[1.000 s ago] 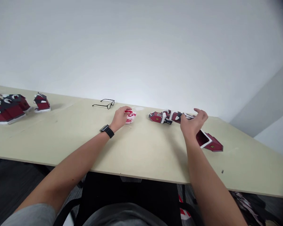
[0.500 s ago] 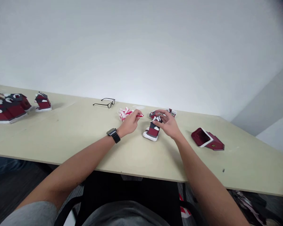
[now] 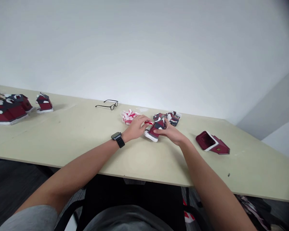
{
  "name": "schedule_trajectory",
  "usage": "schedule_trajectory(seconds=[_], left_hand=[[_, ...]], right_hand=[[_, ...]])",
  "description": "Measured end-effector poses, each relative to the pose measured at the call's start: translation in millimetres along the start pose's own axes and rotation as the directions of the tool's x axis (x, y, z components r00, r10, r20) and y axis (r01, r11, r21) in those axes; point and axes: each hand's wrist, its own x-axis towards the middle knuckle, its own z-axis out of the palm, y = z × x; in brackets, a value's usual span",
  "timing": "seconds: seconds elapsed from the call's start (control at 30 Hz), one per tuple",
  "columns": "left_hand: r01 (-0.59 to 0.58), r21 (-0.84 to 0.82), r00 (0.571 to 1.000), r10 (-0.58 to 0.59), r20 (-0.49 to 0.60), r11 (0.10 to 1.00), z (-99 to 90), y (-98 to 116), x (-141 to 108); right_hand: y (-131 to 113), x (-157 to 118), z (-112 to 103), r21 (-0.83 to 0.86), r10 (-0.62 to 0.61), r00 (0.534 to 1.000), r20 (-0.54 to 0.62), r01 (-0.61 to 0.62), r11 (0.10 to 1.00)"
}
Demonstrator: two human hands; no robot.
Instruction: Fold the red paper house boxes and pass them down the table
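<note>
My right hand point(image 3: 171, 131) is closed around a small dark-red toy house point(image 3: 155, 129) with a grey roof and a white, snow-like base. The house is slightly tilted. Between the fingertips of my left hand point(image 3: 136, 127) is a small red-and-white striped stick point(image 3: 148, 122), held close against the left side of the house. Behind my left hand lies a pile of red-and-white striped pieces point(image 3: 128, 116), seemingly in a clear bag. Flat red, grey and white house parts point(image 3: 174, 117) lie just behind my right hand.
A dark-red house shell point(image 3: 213, 143) lies on its side at the right, its open end facing left. Black glasses point(image 3: 110, 105) rest near the wall. Several snow-roofed houses point(image 3: 8, 112) stand at the far left of the table point(image 3: 86, 147), with a smaller house point(image 3: 44, 103) beside them.
My right hand has gone from hovering at the roof to gripping the house, which is now more tilted. My left hand has brought the striped stick right, up to the house.
</note>
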Motion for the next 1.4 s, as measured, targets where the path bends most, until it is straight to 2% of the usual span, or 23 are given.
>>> schedule_trajectory(seconds=[0.07,0.17,0.33,0.43,0.8,1.13,1.4], left_hand=[[-0.005,-0.036,1.000,0.005,-0.008,0.999,0.8,7.6,0.2],[-0.007,-0.098,0.999,0.002,-0.048,0.995,-0.4,18.1,1.0],[-0.023,-0.165,0.998,0.014,-0.054,0.986,-6.9,24.7,3.2],[-0.050,-0.149,0.997,0.040,-0.066,0.988,-9.9,24.8,4.5],[-0.230,0.097,0.964,0.240,-0.115,0.968,-17.1,26.5,6.7],[-0.228,0.061,0.969,0.233,-0.085,0.972,-22.3,20.0,6.2],[-0.264,0.039,0.960,0.267,-0.089,0.964,-20.8,24.1,6.7]], right_hand=[[-1.6,-0.4,-1.1,0.143,0.020,0.996,0.083,-0.032,0.989],[-0.6,0.5,-4.3,0.260,0.043,0.985,0.165,-0.086,0.962],[5.5,4.0,-6.8,0.387,0.016,0.976,0.216,-0.101,0.916],[8.0,5.0,-6.2,0.436,0.002,0.971,0.239,-0.109,0.893],[10.3,6.0,-9.0,0.466,-0.001,0.971,0.238,-0.113,0.877],[6.7,1.5,-6.4,0.472,0.002,0.972,0.236,-0.116,0.874],[10.4,2.9,-8.9,0.451,0.008,0.971,0.241,-0.119,0.884]])
